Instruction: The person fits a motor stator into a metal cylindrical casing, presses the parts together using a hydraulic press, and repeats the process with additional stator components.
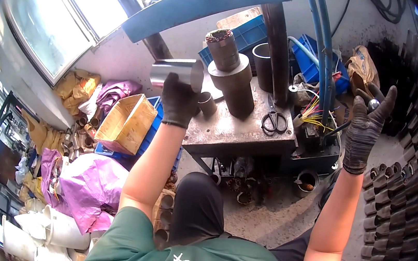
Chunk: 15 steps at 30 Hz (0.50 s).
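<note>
My left hand, in a dark glove, is closed round the lower side of a shiny metal cylinder sleeve, held at the left of the press table. On that table stands a thick stepped metal cylinder, with a wound motor stator upright on top, its windings showing at the upper end. My gloved right hand is raised at the right, fingers apart around a silver ball knob. Whether it touches the knob I cannot tell.
Black-handled scissors and a short metal tube are on the table. A blue press beam arches above. Coloured wires hang at the right; stacked metal sleeves line the right side. A wooden box stands left.
</note>
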Tool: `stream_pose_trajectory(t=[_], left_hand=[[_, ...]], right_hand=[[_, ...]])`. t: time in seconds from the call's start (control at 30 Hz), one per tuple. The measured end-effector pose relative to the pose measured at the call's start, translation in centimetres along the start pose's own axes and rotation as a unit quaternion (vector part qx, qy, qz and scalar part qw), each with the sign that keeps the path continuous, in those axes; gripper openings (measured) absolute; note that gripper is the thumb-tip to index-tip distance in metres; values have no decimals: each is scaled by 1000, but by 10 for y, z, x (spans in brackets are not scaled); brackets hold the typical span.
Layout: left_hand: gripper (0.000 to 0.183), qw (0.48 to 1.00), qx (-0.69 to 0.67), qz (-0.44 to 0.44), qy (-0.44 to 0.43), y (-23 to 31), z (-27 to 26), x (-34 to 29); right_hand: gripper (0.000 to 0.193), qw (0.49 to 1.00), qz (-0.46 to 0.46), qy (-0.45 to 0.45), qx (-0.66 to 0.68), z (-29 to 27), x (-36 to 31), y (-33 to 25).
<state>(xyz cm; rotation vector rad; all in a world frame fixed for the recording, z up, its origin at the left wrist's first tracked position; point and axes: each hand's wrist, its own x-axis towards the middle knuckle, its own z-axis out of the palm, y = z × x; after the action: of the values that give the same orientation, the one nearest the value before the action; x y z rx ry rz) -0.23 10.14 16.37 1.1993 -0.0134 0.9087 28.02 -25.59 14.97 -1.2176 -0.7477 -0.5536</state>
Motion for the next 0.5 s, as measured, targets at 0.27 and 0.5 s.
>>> stream_pose_trajectory(t=[0.27,0.5], left_hand=[[26,940,-79,26,332,-4,3,117],[42,938,-2,53,342,-10,22,144]], right_hand=[[90,999,-21,6,33,2,-3,0],[82,1000,-13,14,11,6,-5,-1]])
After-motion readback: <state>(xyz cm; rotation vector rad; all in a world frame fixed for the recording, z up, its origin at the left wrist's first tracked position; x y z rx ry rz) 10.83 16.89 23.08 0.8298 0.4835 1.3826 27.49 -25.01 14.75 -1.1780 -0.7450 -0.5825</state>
